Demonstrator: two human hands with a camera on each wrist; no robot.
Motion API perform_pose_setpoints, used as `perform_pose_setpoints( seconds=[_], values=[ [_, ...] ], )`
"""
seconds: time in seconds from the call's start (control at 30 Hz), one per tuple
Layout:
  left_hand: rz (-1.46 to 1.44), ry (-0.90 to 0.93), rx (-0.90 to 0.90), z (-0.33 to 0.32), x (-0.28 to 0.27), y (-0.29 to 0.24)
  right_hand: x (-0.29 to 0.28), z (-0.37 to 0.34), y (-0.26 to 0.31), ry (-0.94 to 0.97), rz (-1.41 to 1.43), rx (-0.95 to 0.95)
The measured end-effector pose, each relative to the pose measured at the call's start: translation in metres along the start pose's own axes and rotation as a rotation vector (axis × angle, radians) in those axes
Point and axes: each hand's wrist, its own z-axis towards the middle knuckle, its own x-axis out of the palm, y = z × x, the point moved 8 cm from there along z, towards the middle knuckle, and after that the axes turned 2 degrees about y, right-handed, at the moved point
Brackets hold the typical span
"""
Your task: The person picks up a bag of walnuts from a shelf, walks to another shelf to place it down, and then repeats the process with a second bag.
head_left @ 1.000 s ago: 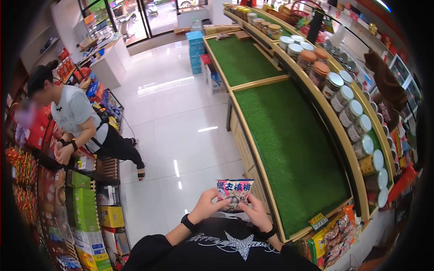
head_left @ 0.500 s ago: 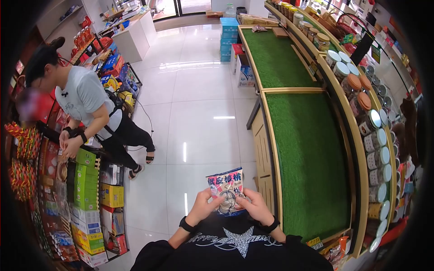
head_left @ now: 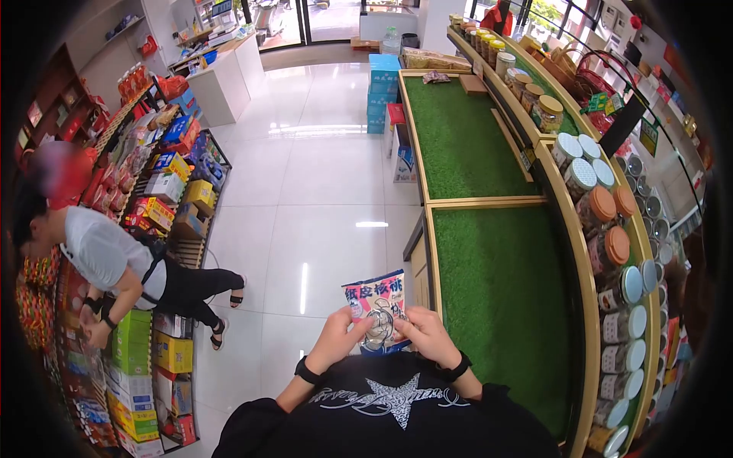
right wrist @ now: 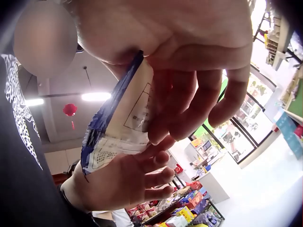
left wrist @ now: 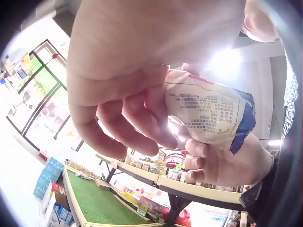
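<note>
Packet [head_left: 374, 311] is cream and pink in front, dark blue lettering, blue edge strips; back is cream with dark small print. Just below packet: black shirt [head_left: 489, 426], white patterned star and script. Right of packet: stand [head_left: 504, 305] has green turf, pale wood trim; beyond it, jars [head_left: 622, 324] carry whitish-blue and orange lids. Left of packet: glossy white floor [head_left: 294, 237], then green boxes [head_left: 131, 343], yellow box [head_left: 174, 353].

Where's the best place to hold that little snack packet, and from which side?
Probably pinch the packet front to back at its lower sides, the left grip coming from the left, the right grip from the right. Its broad printed front faces the wearer, and its creased, pouch-like shape suggests it may flex.
</note>
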Motion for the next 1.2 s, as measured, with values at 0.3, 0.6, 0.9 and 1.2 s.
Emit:
perform_pose_setpoints(
  seconds=[0.3,0.6,0.9,1.2],
  values=[
    [-0.145,0.118,-0.037,0.060,0.009,0.009,-0.028,0.028,-0.025,0.045,0.010,0.075],
    [-0.060,0.119,-0.027,0.149,-0.023,0.015,-0.046,0.107,-0.033,-0.001,0.068,0.229],
    [0.232,0.164,0.328,0.243,-0.108,-0.051,-0.030,0.233,-0.031,0.074,0.155,0.357],
    [0.223,0.223,0.052,0.280,-0.170,-0.024,-0.012,0.323,-0.024,0.019,0.183,0.244]
  ],
)
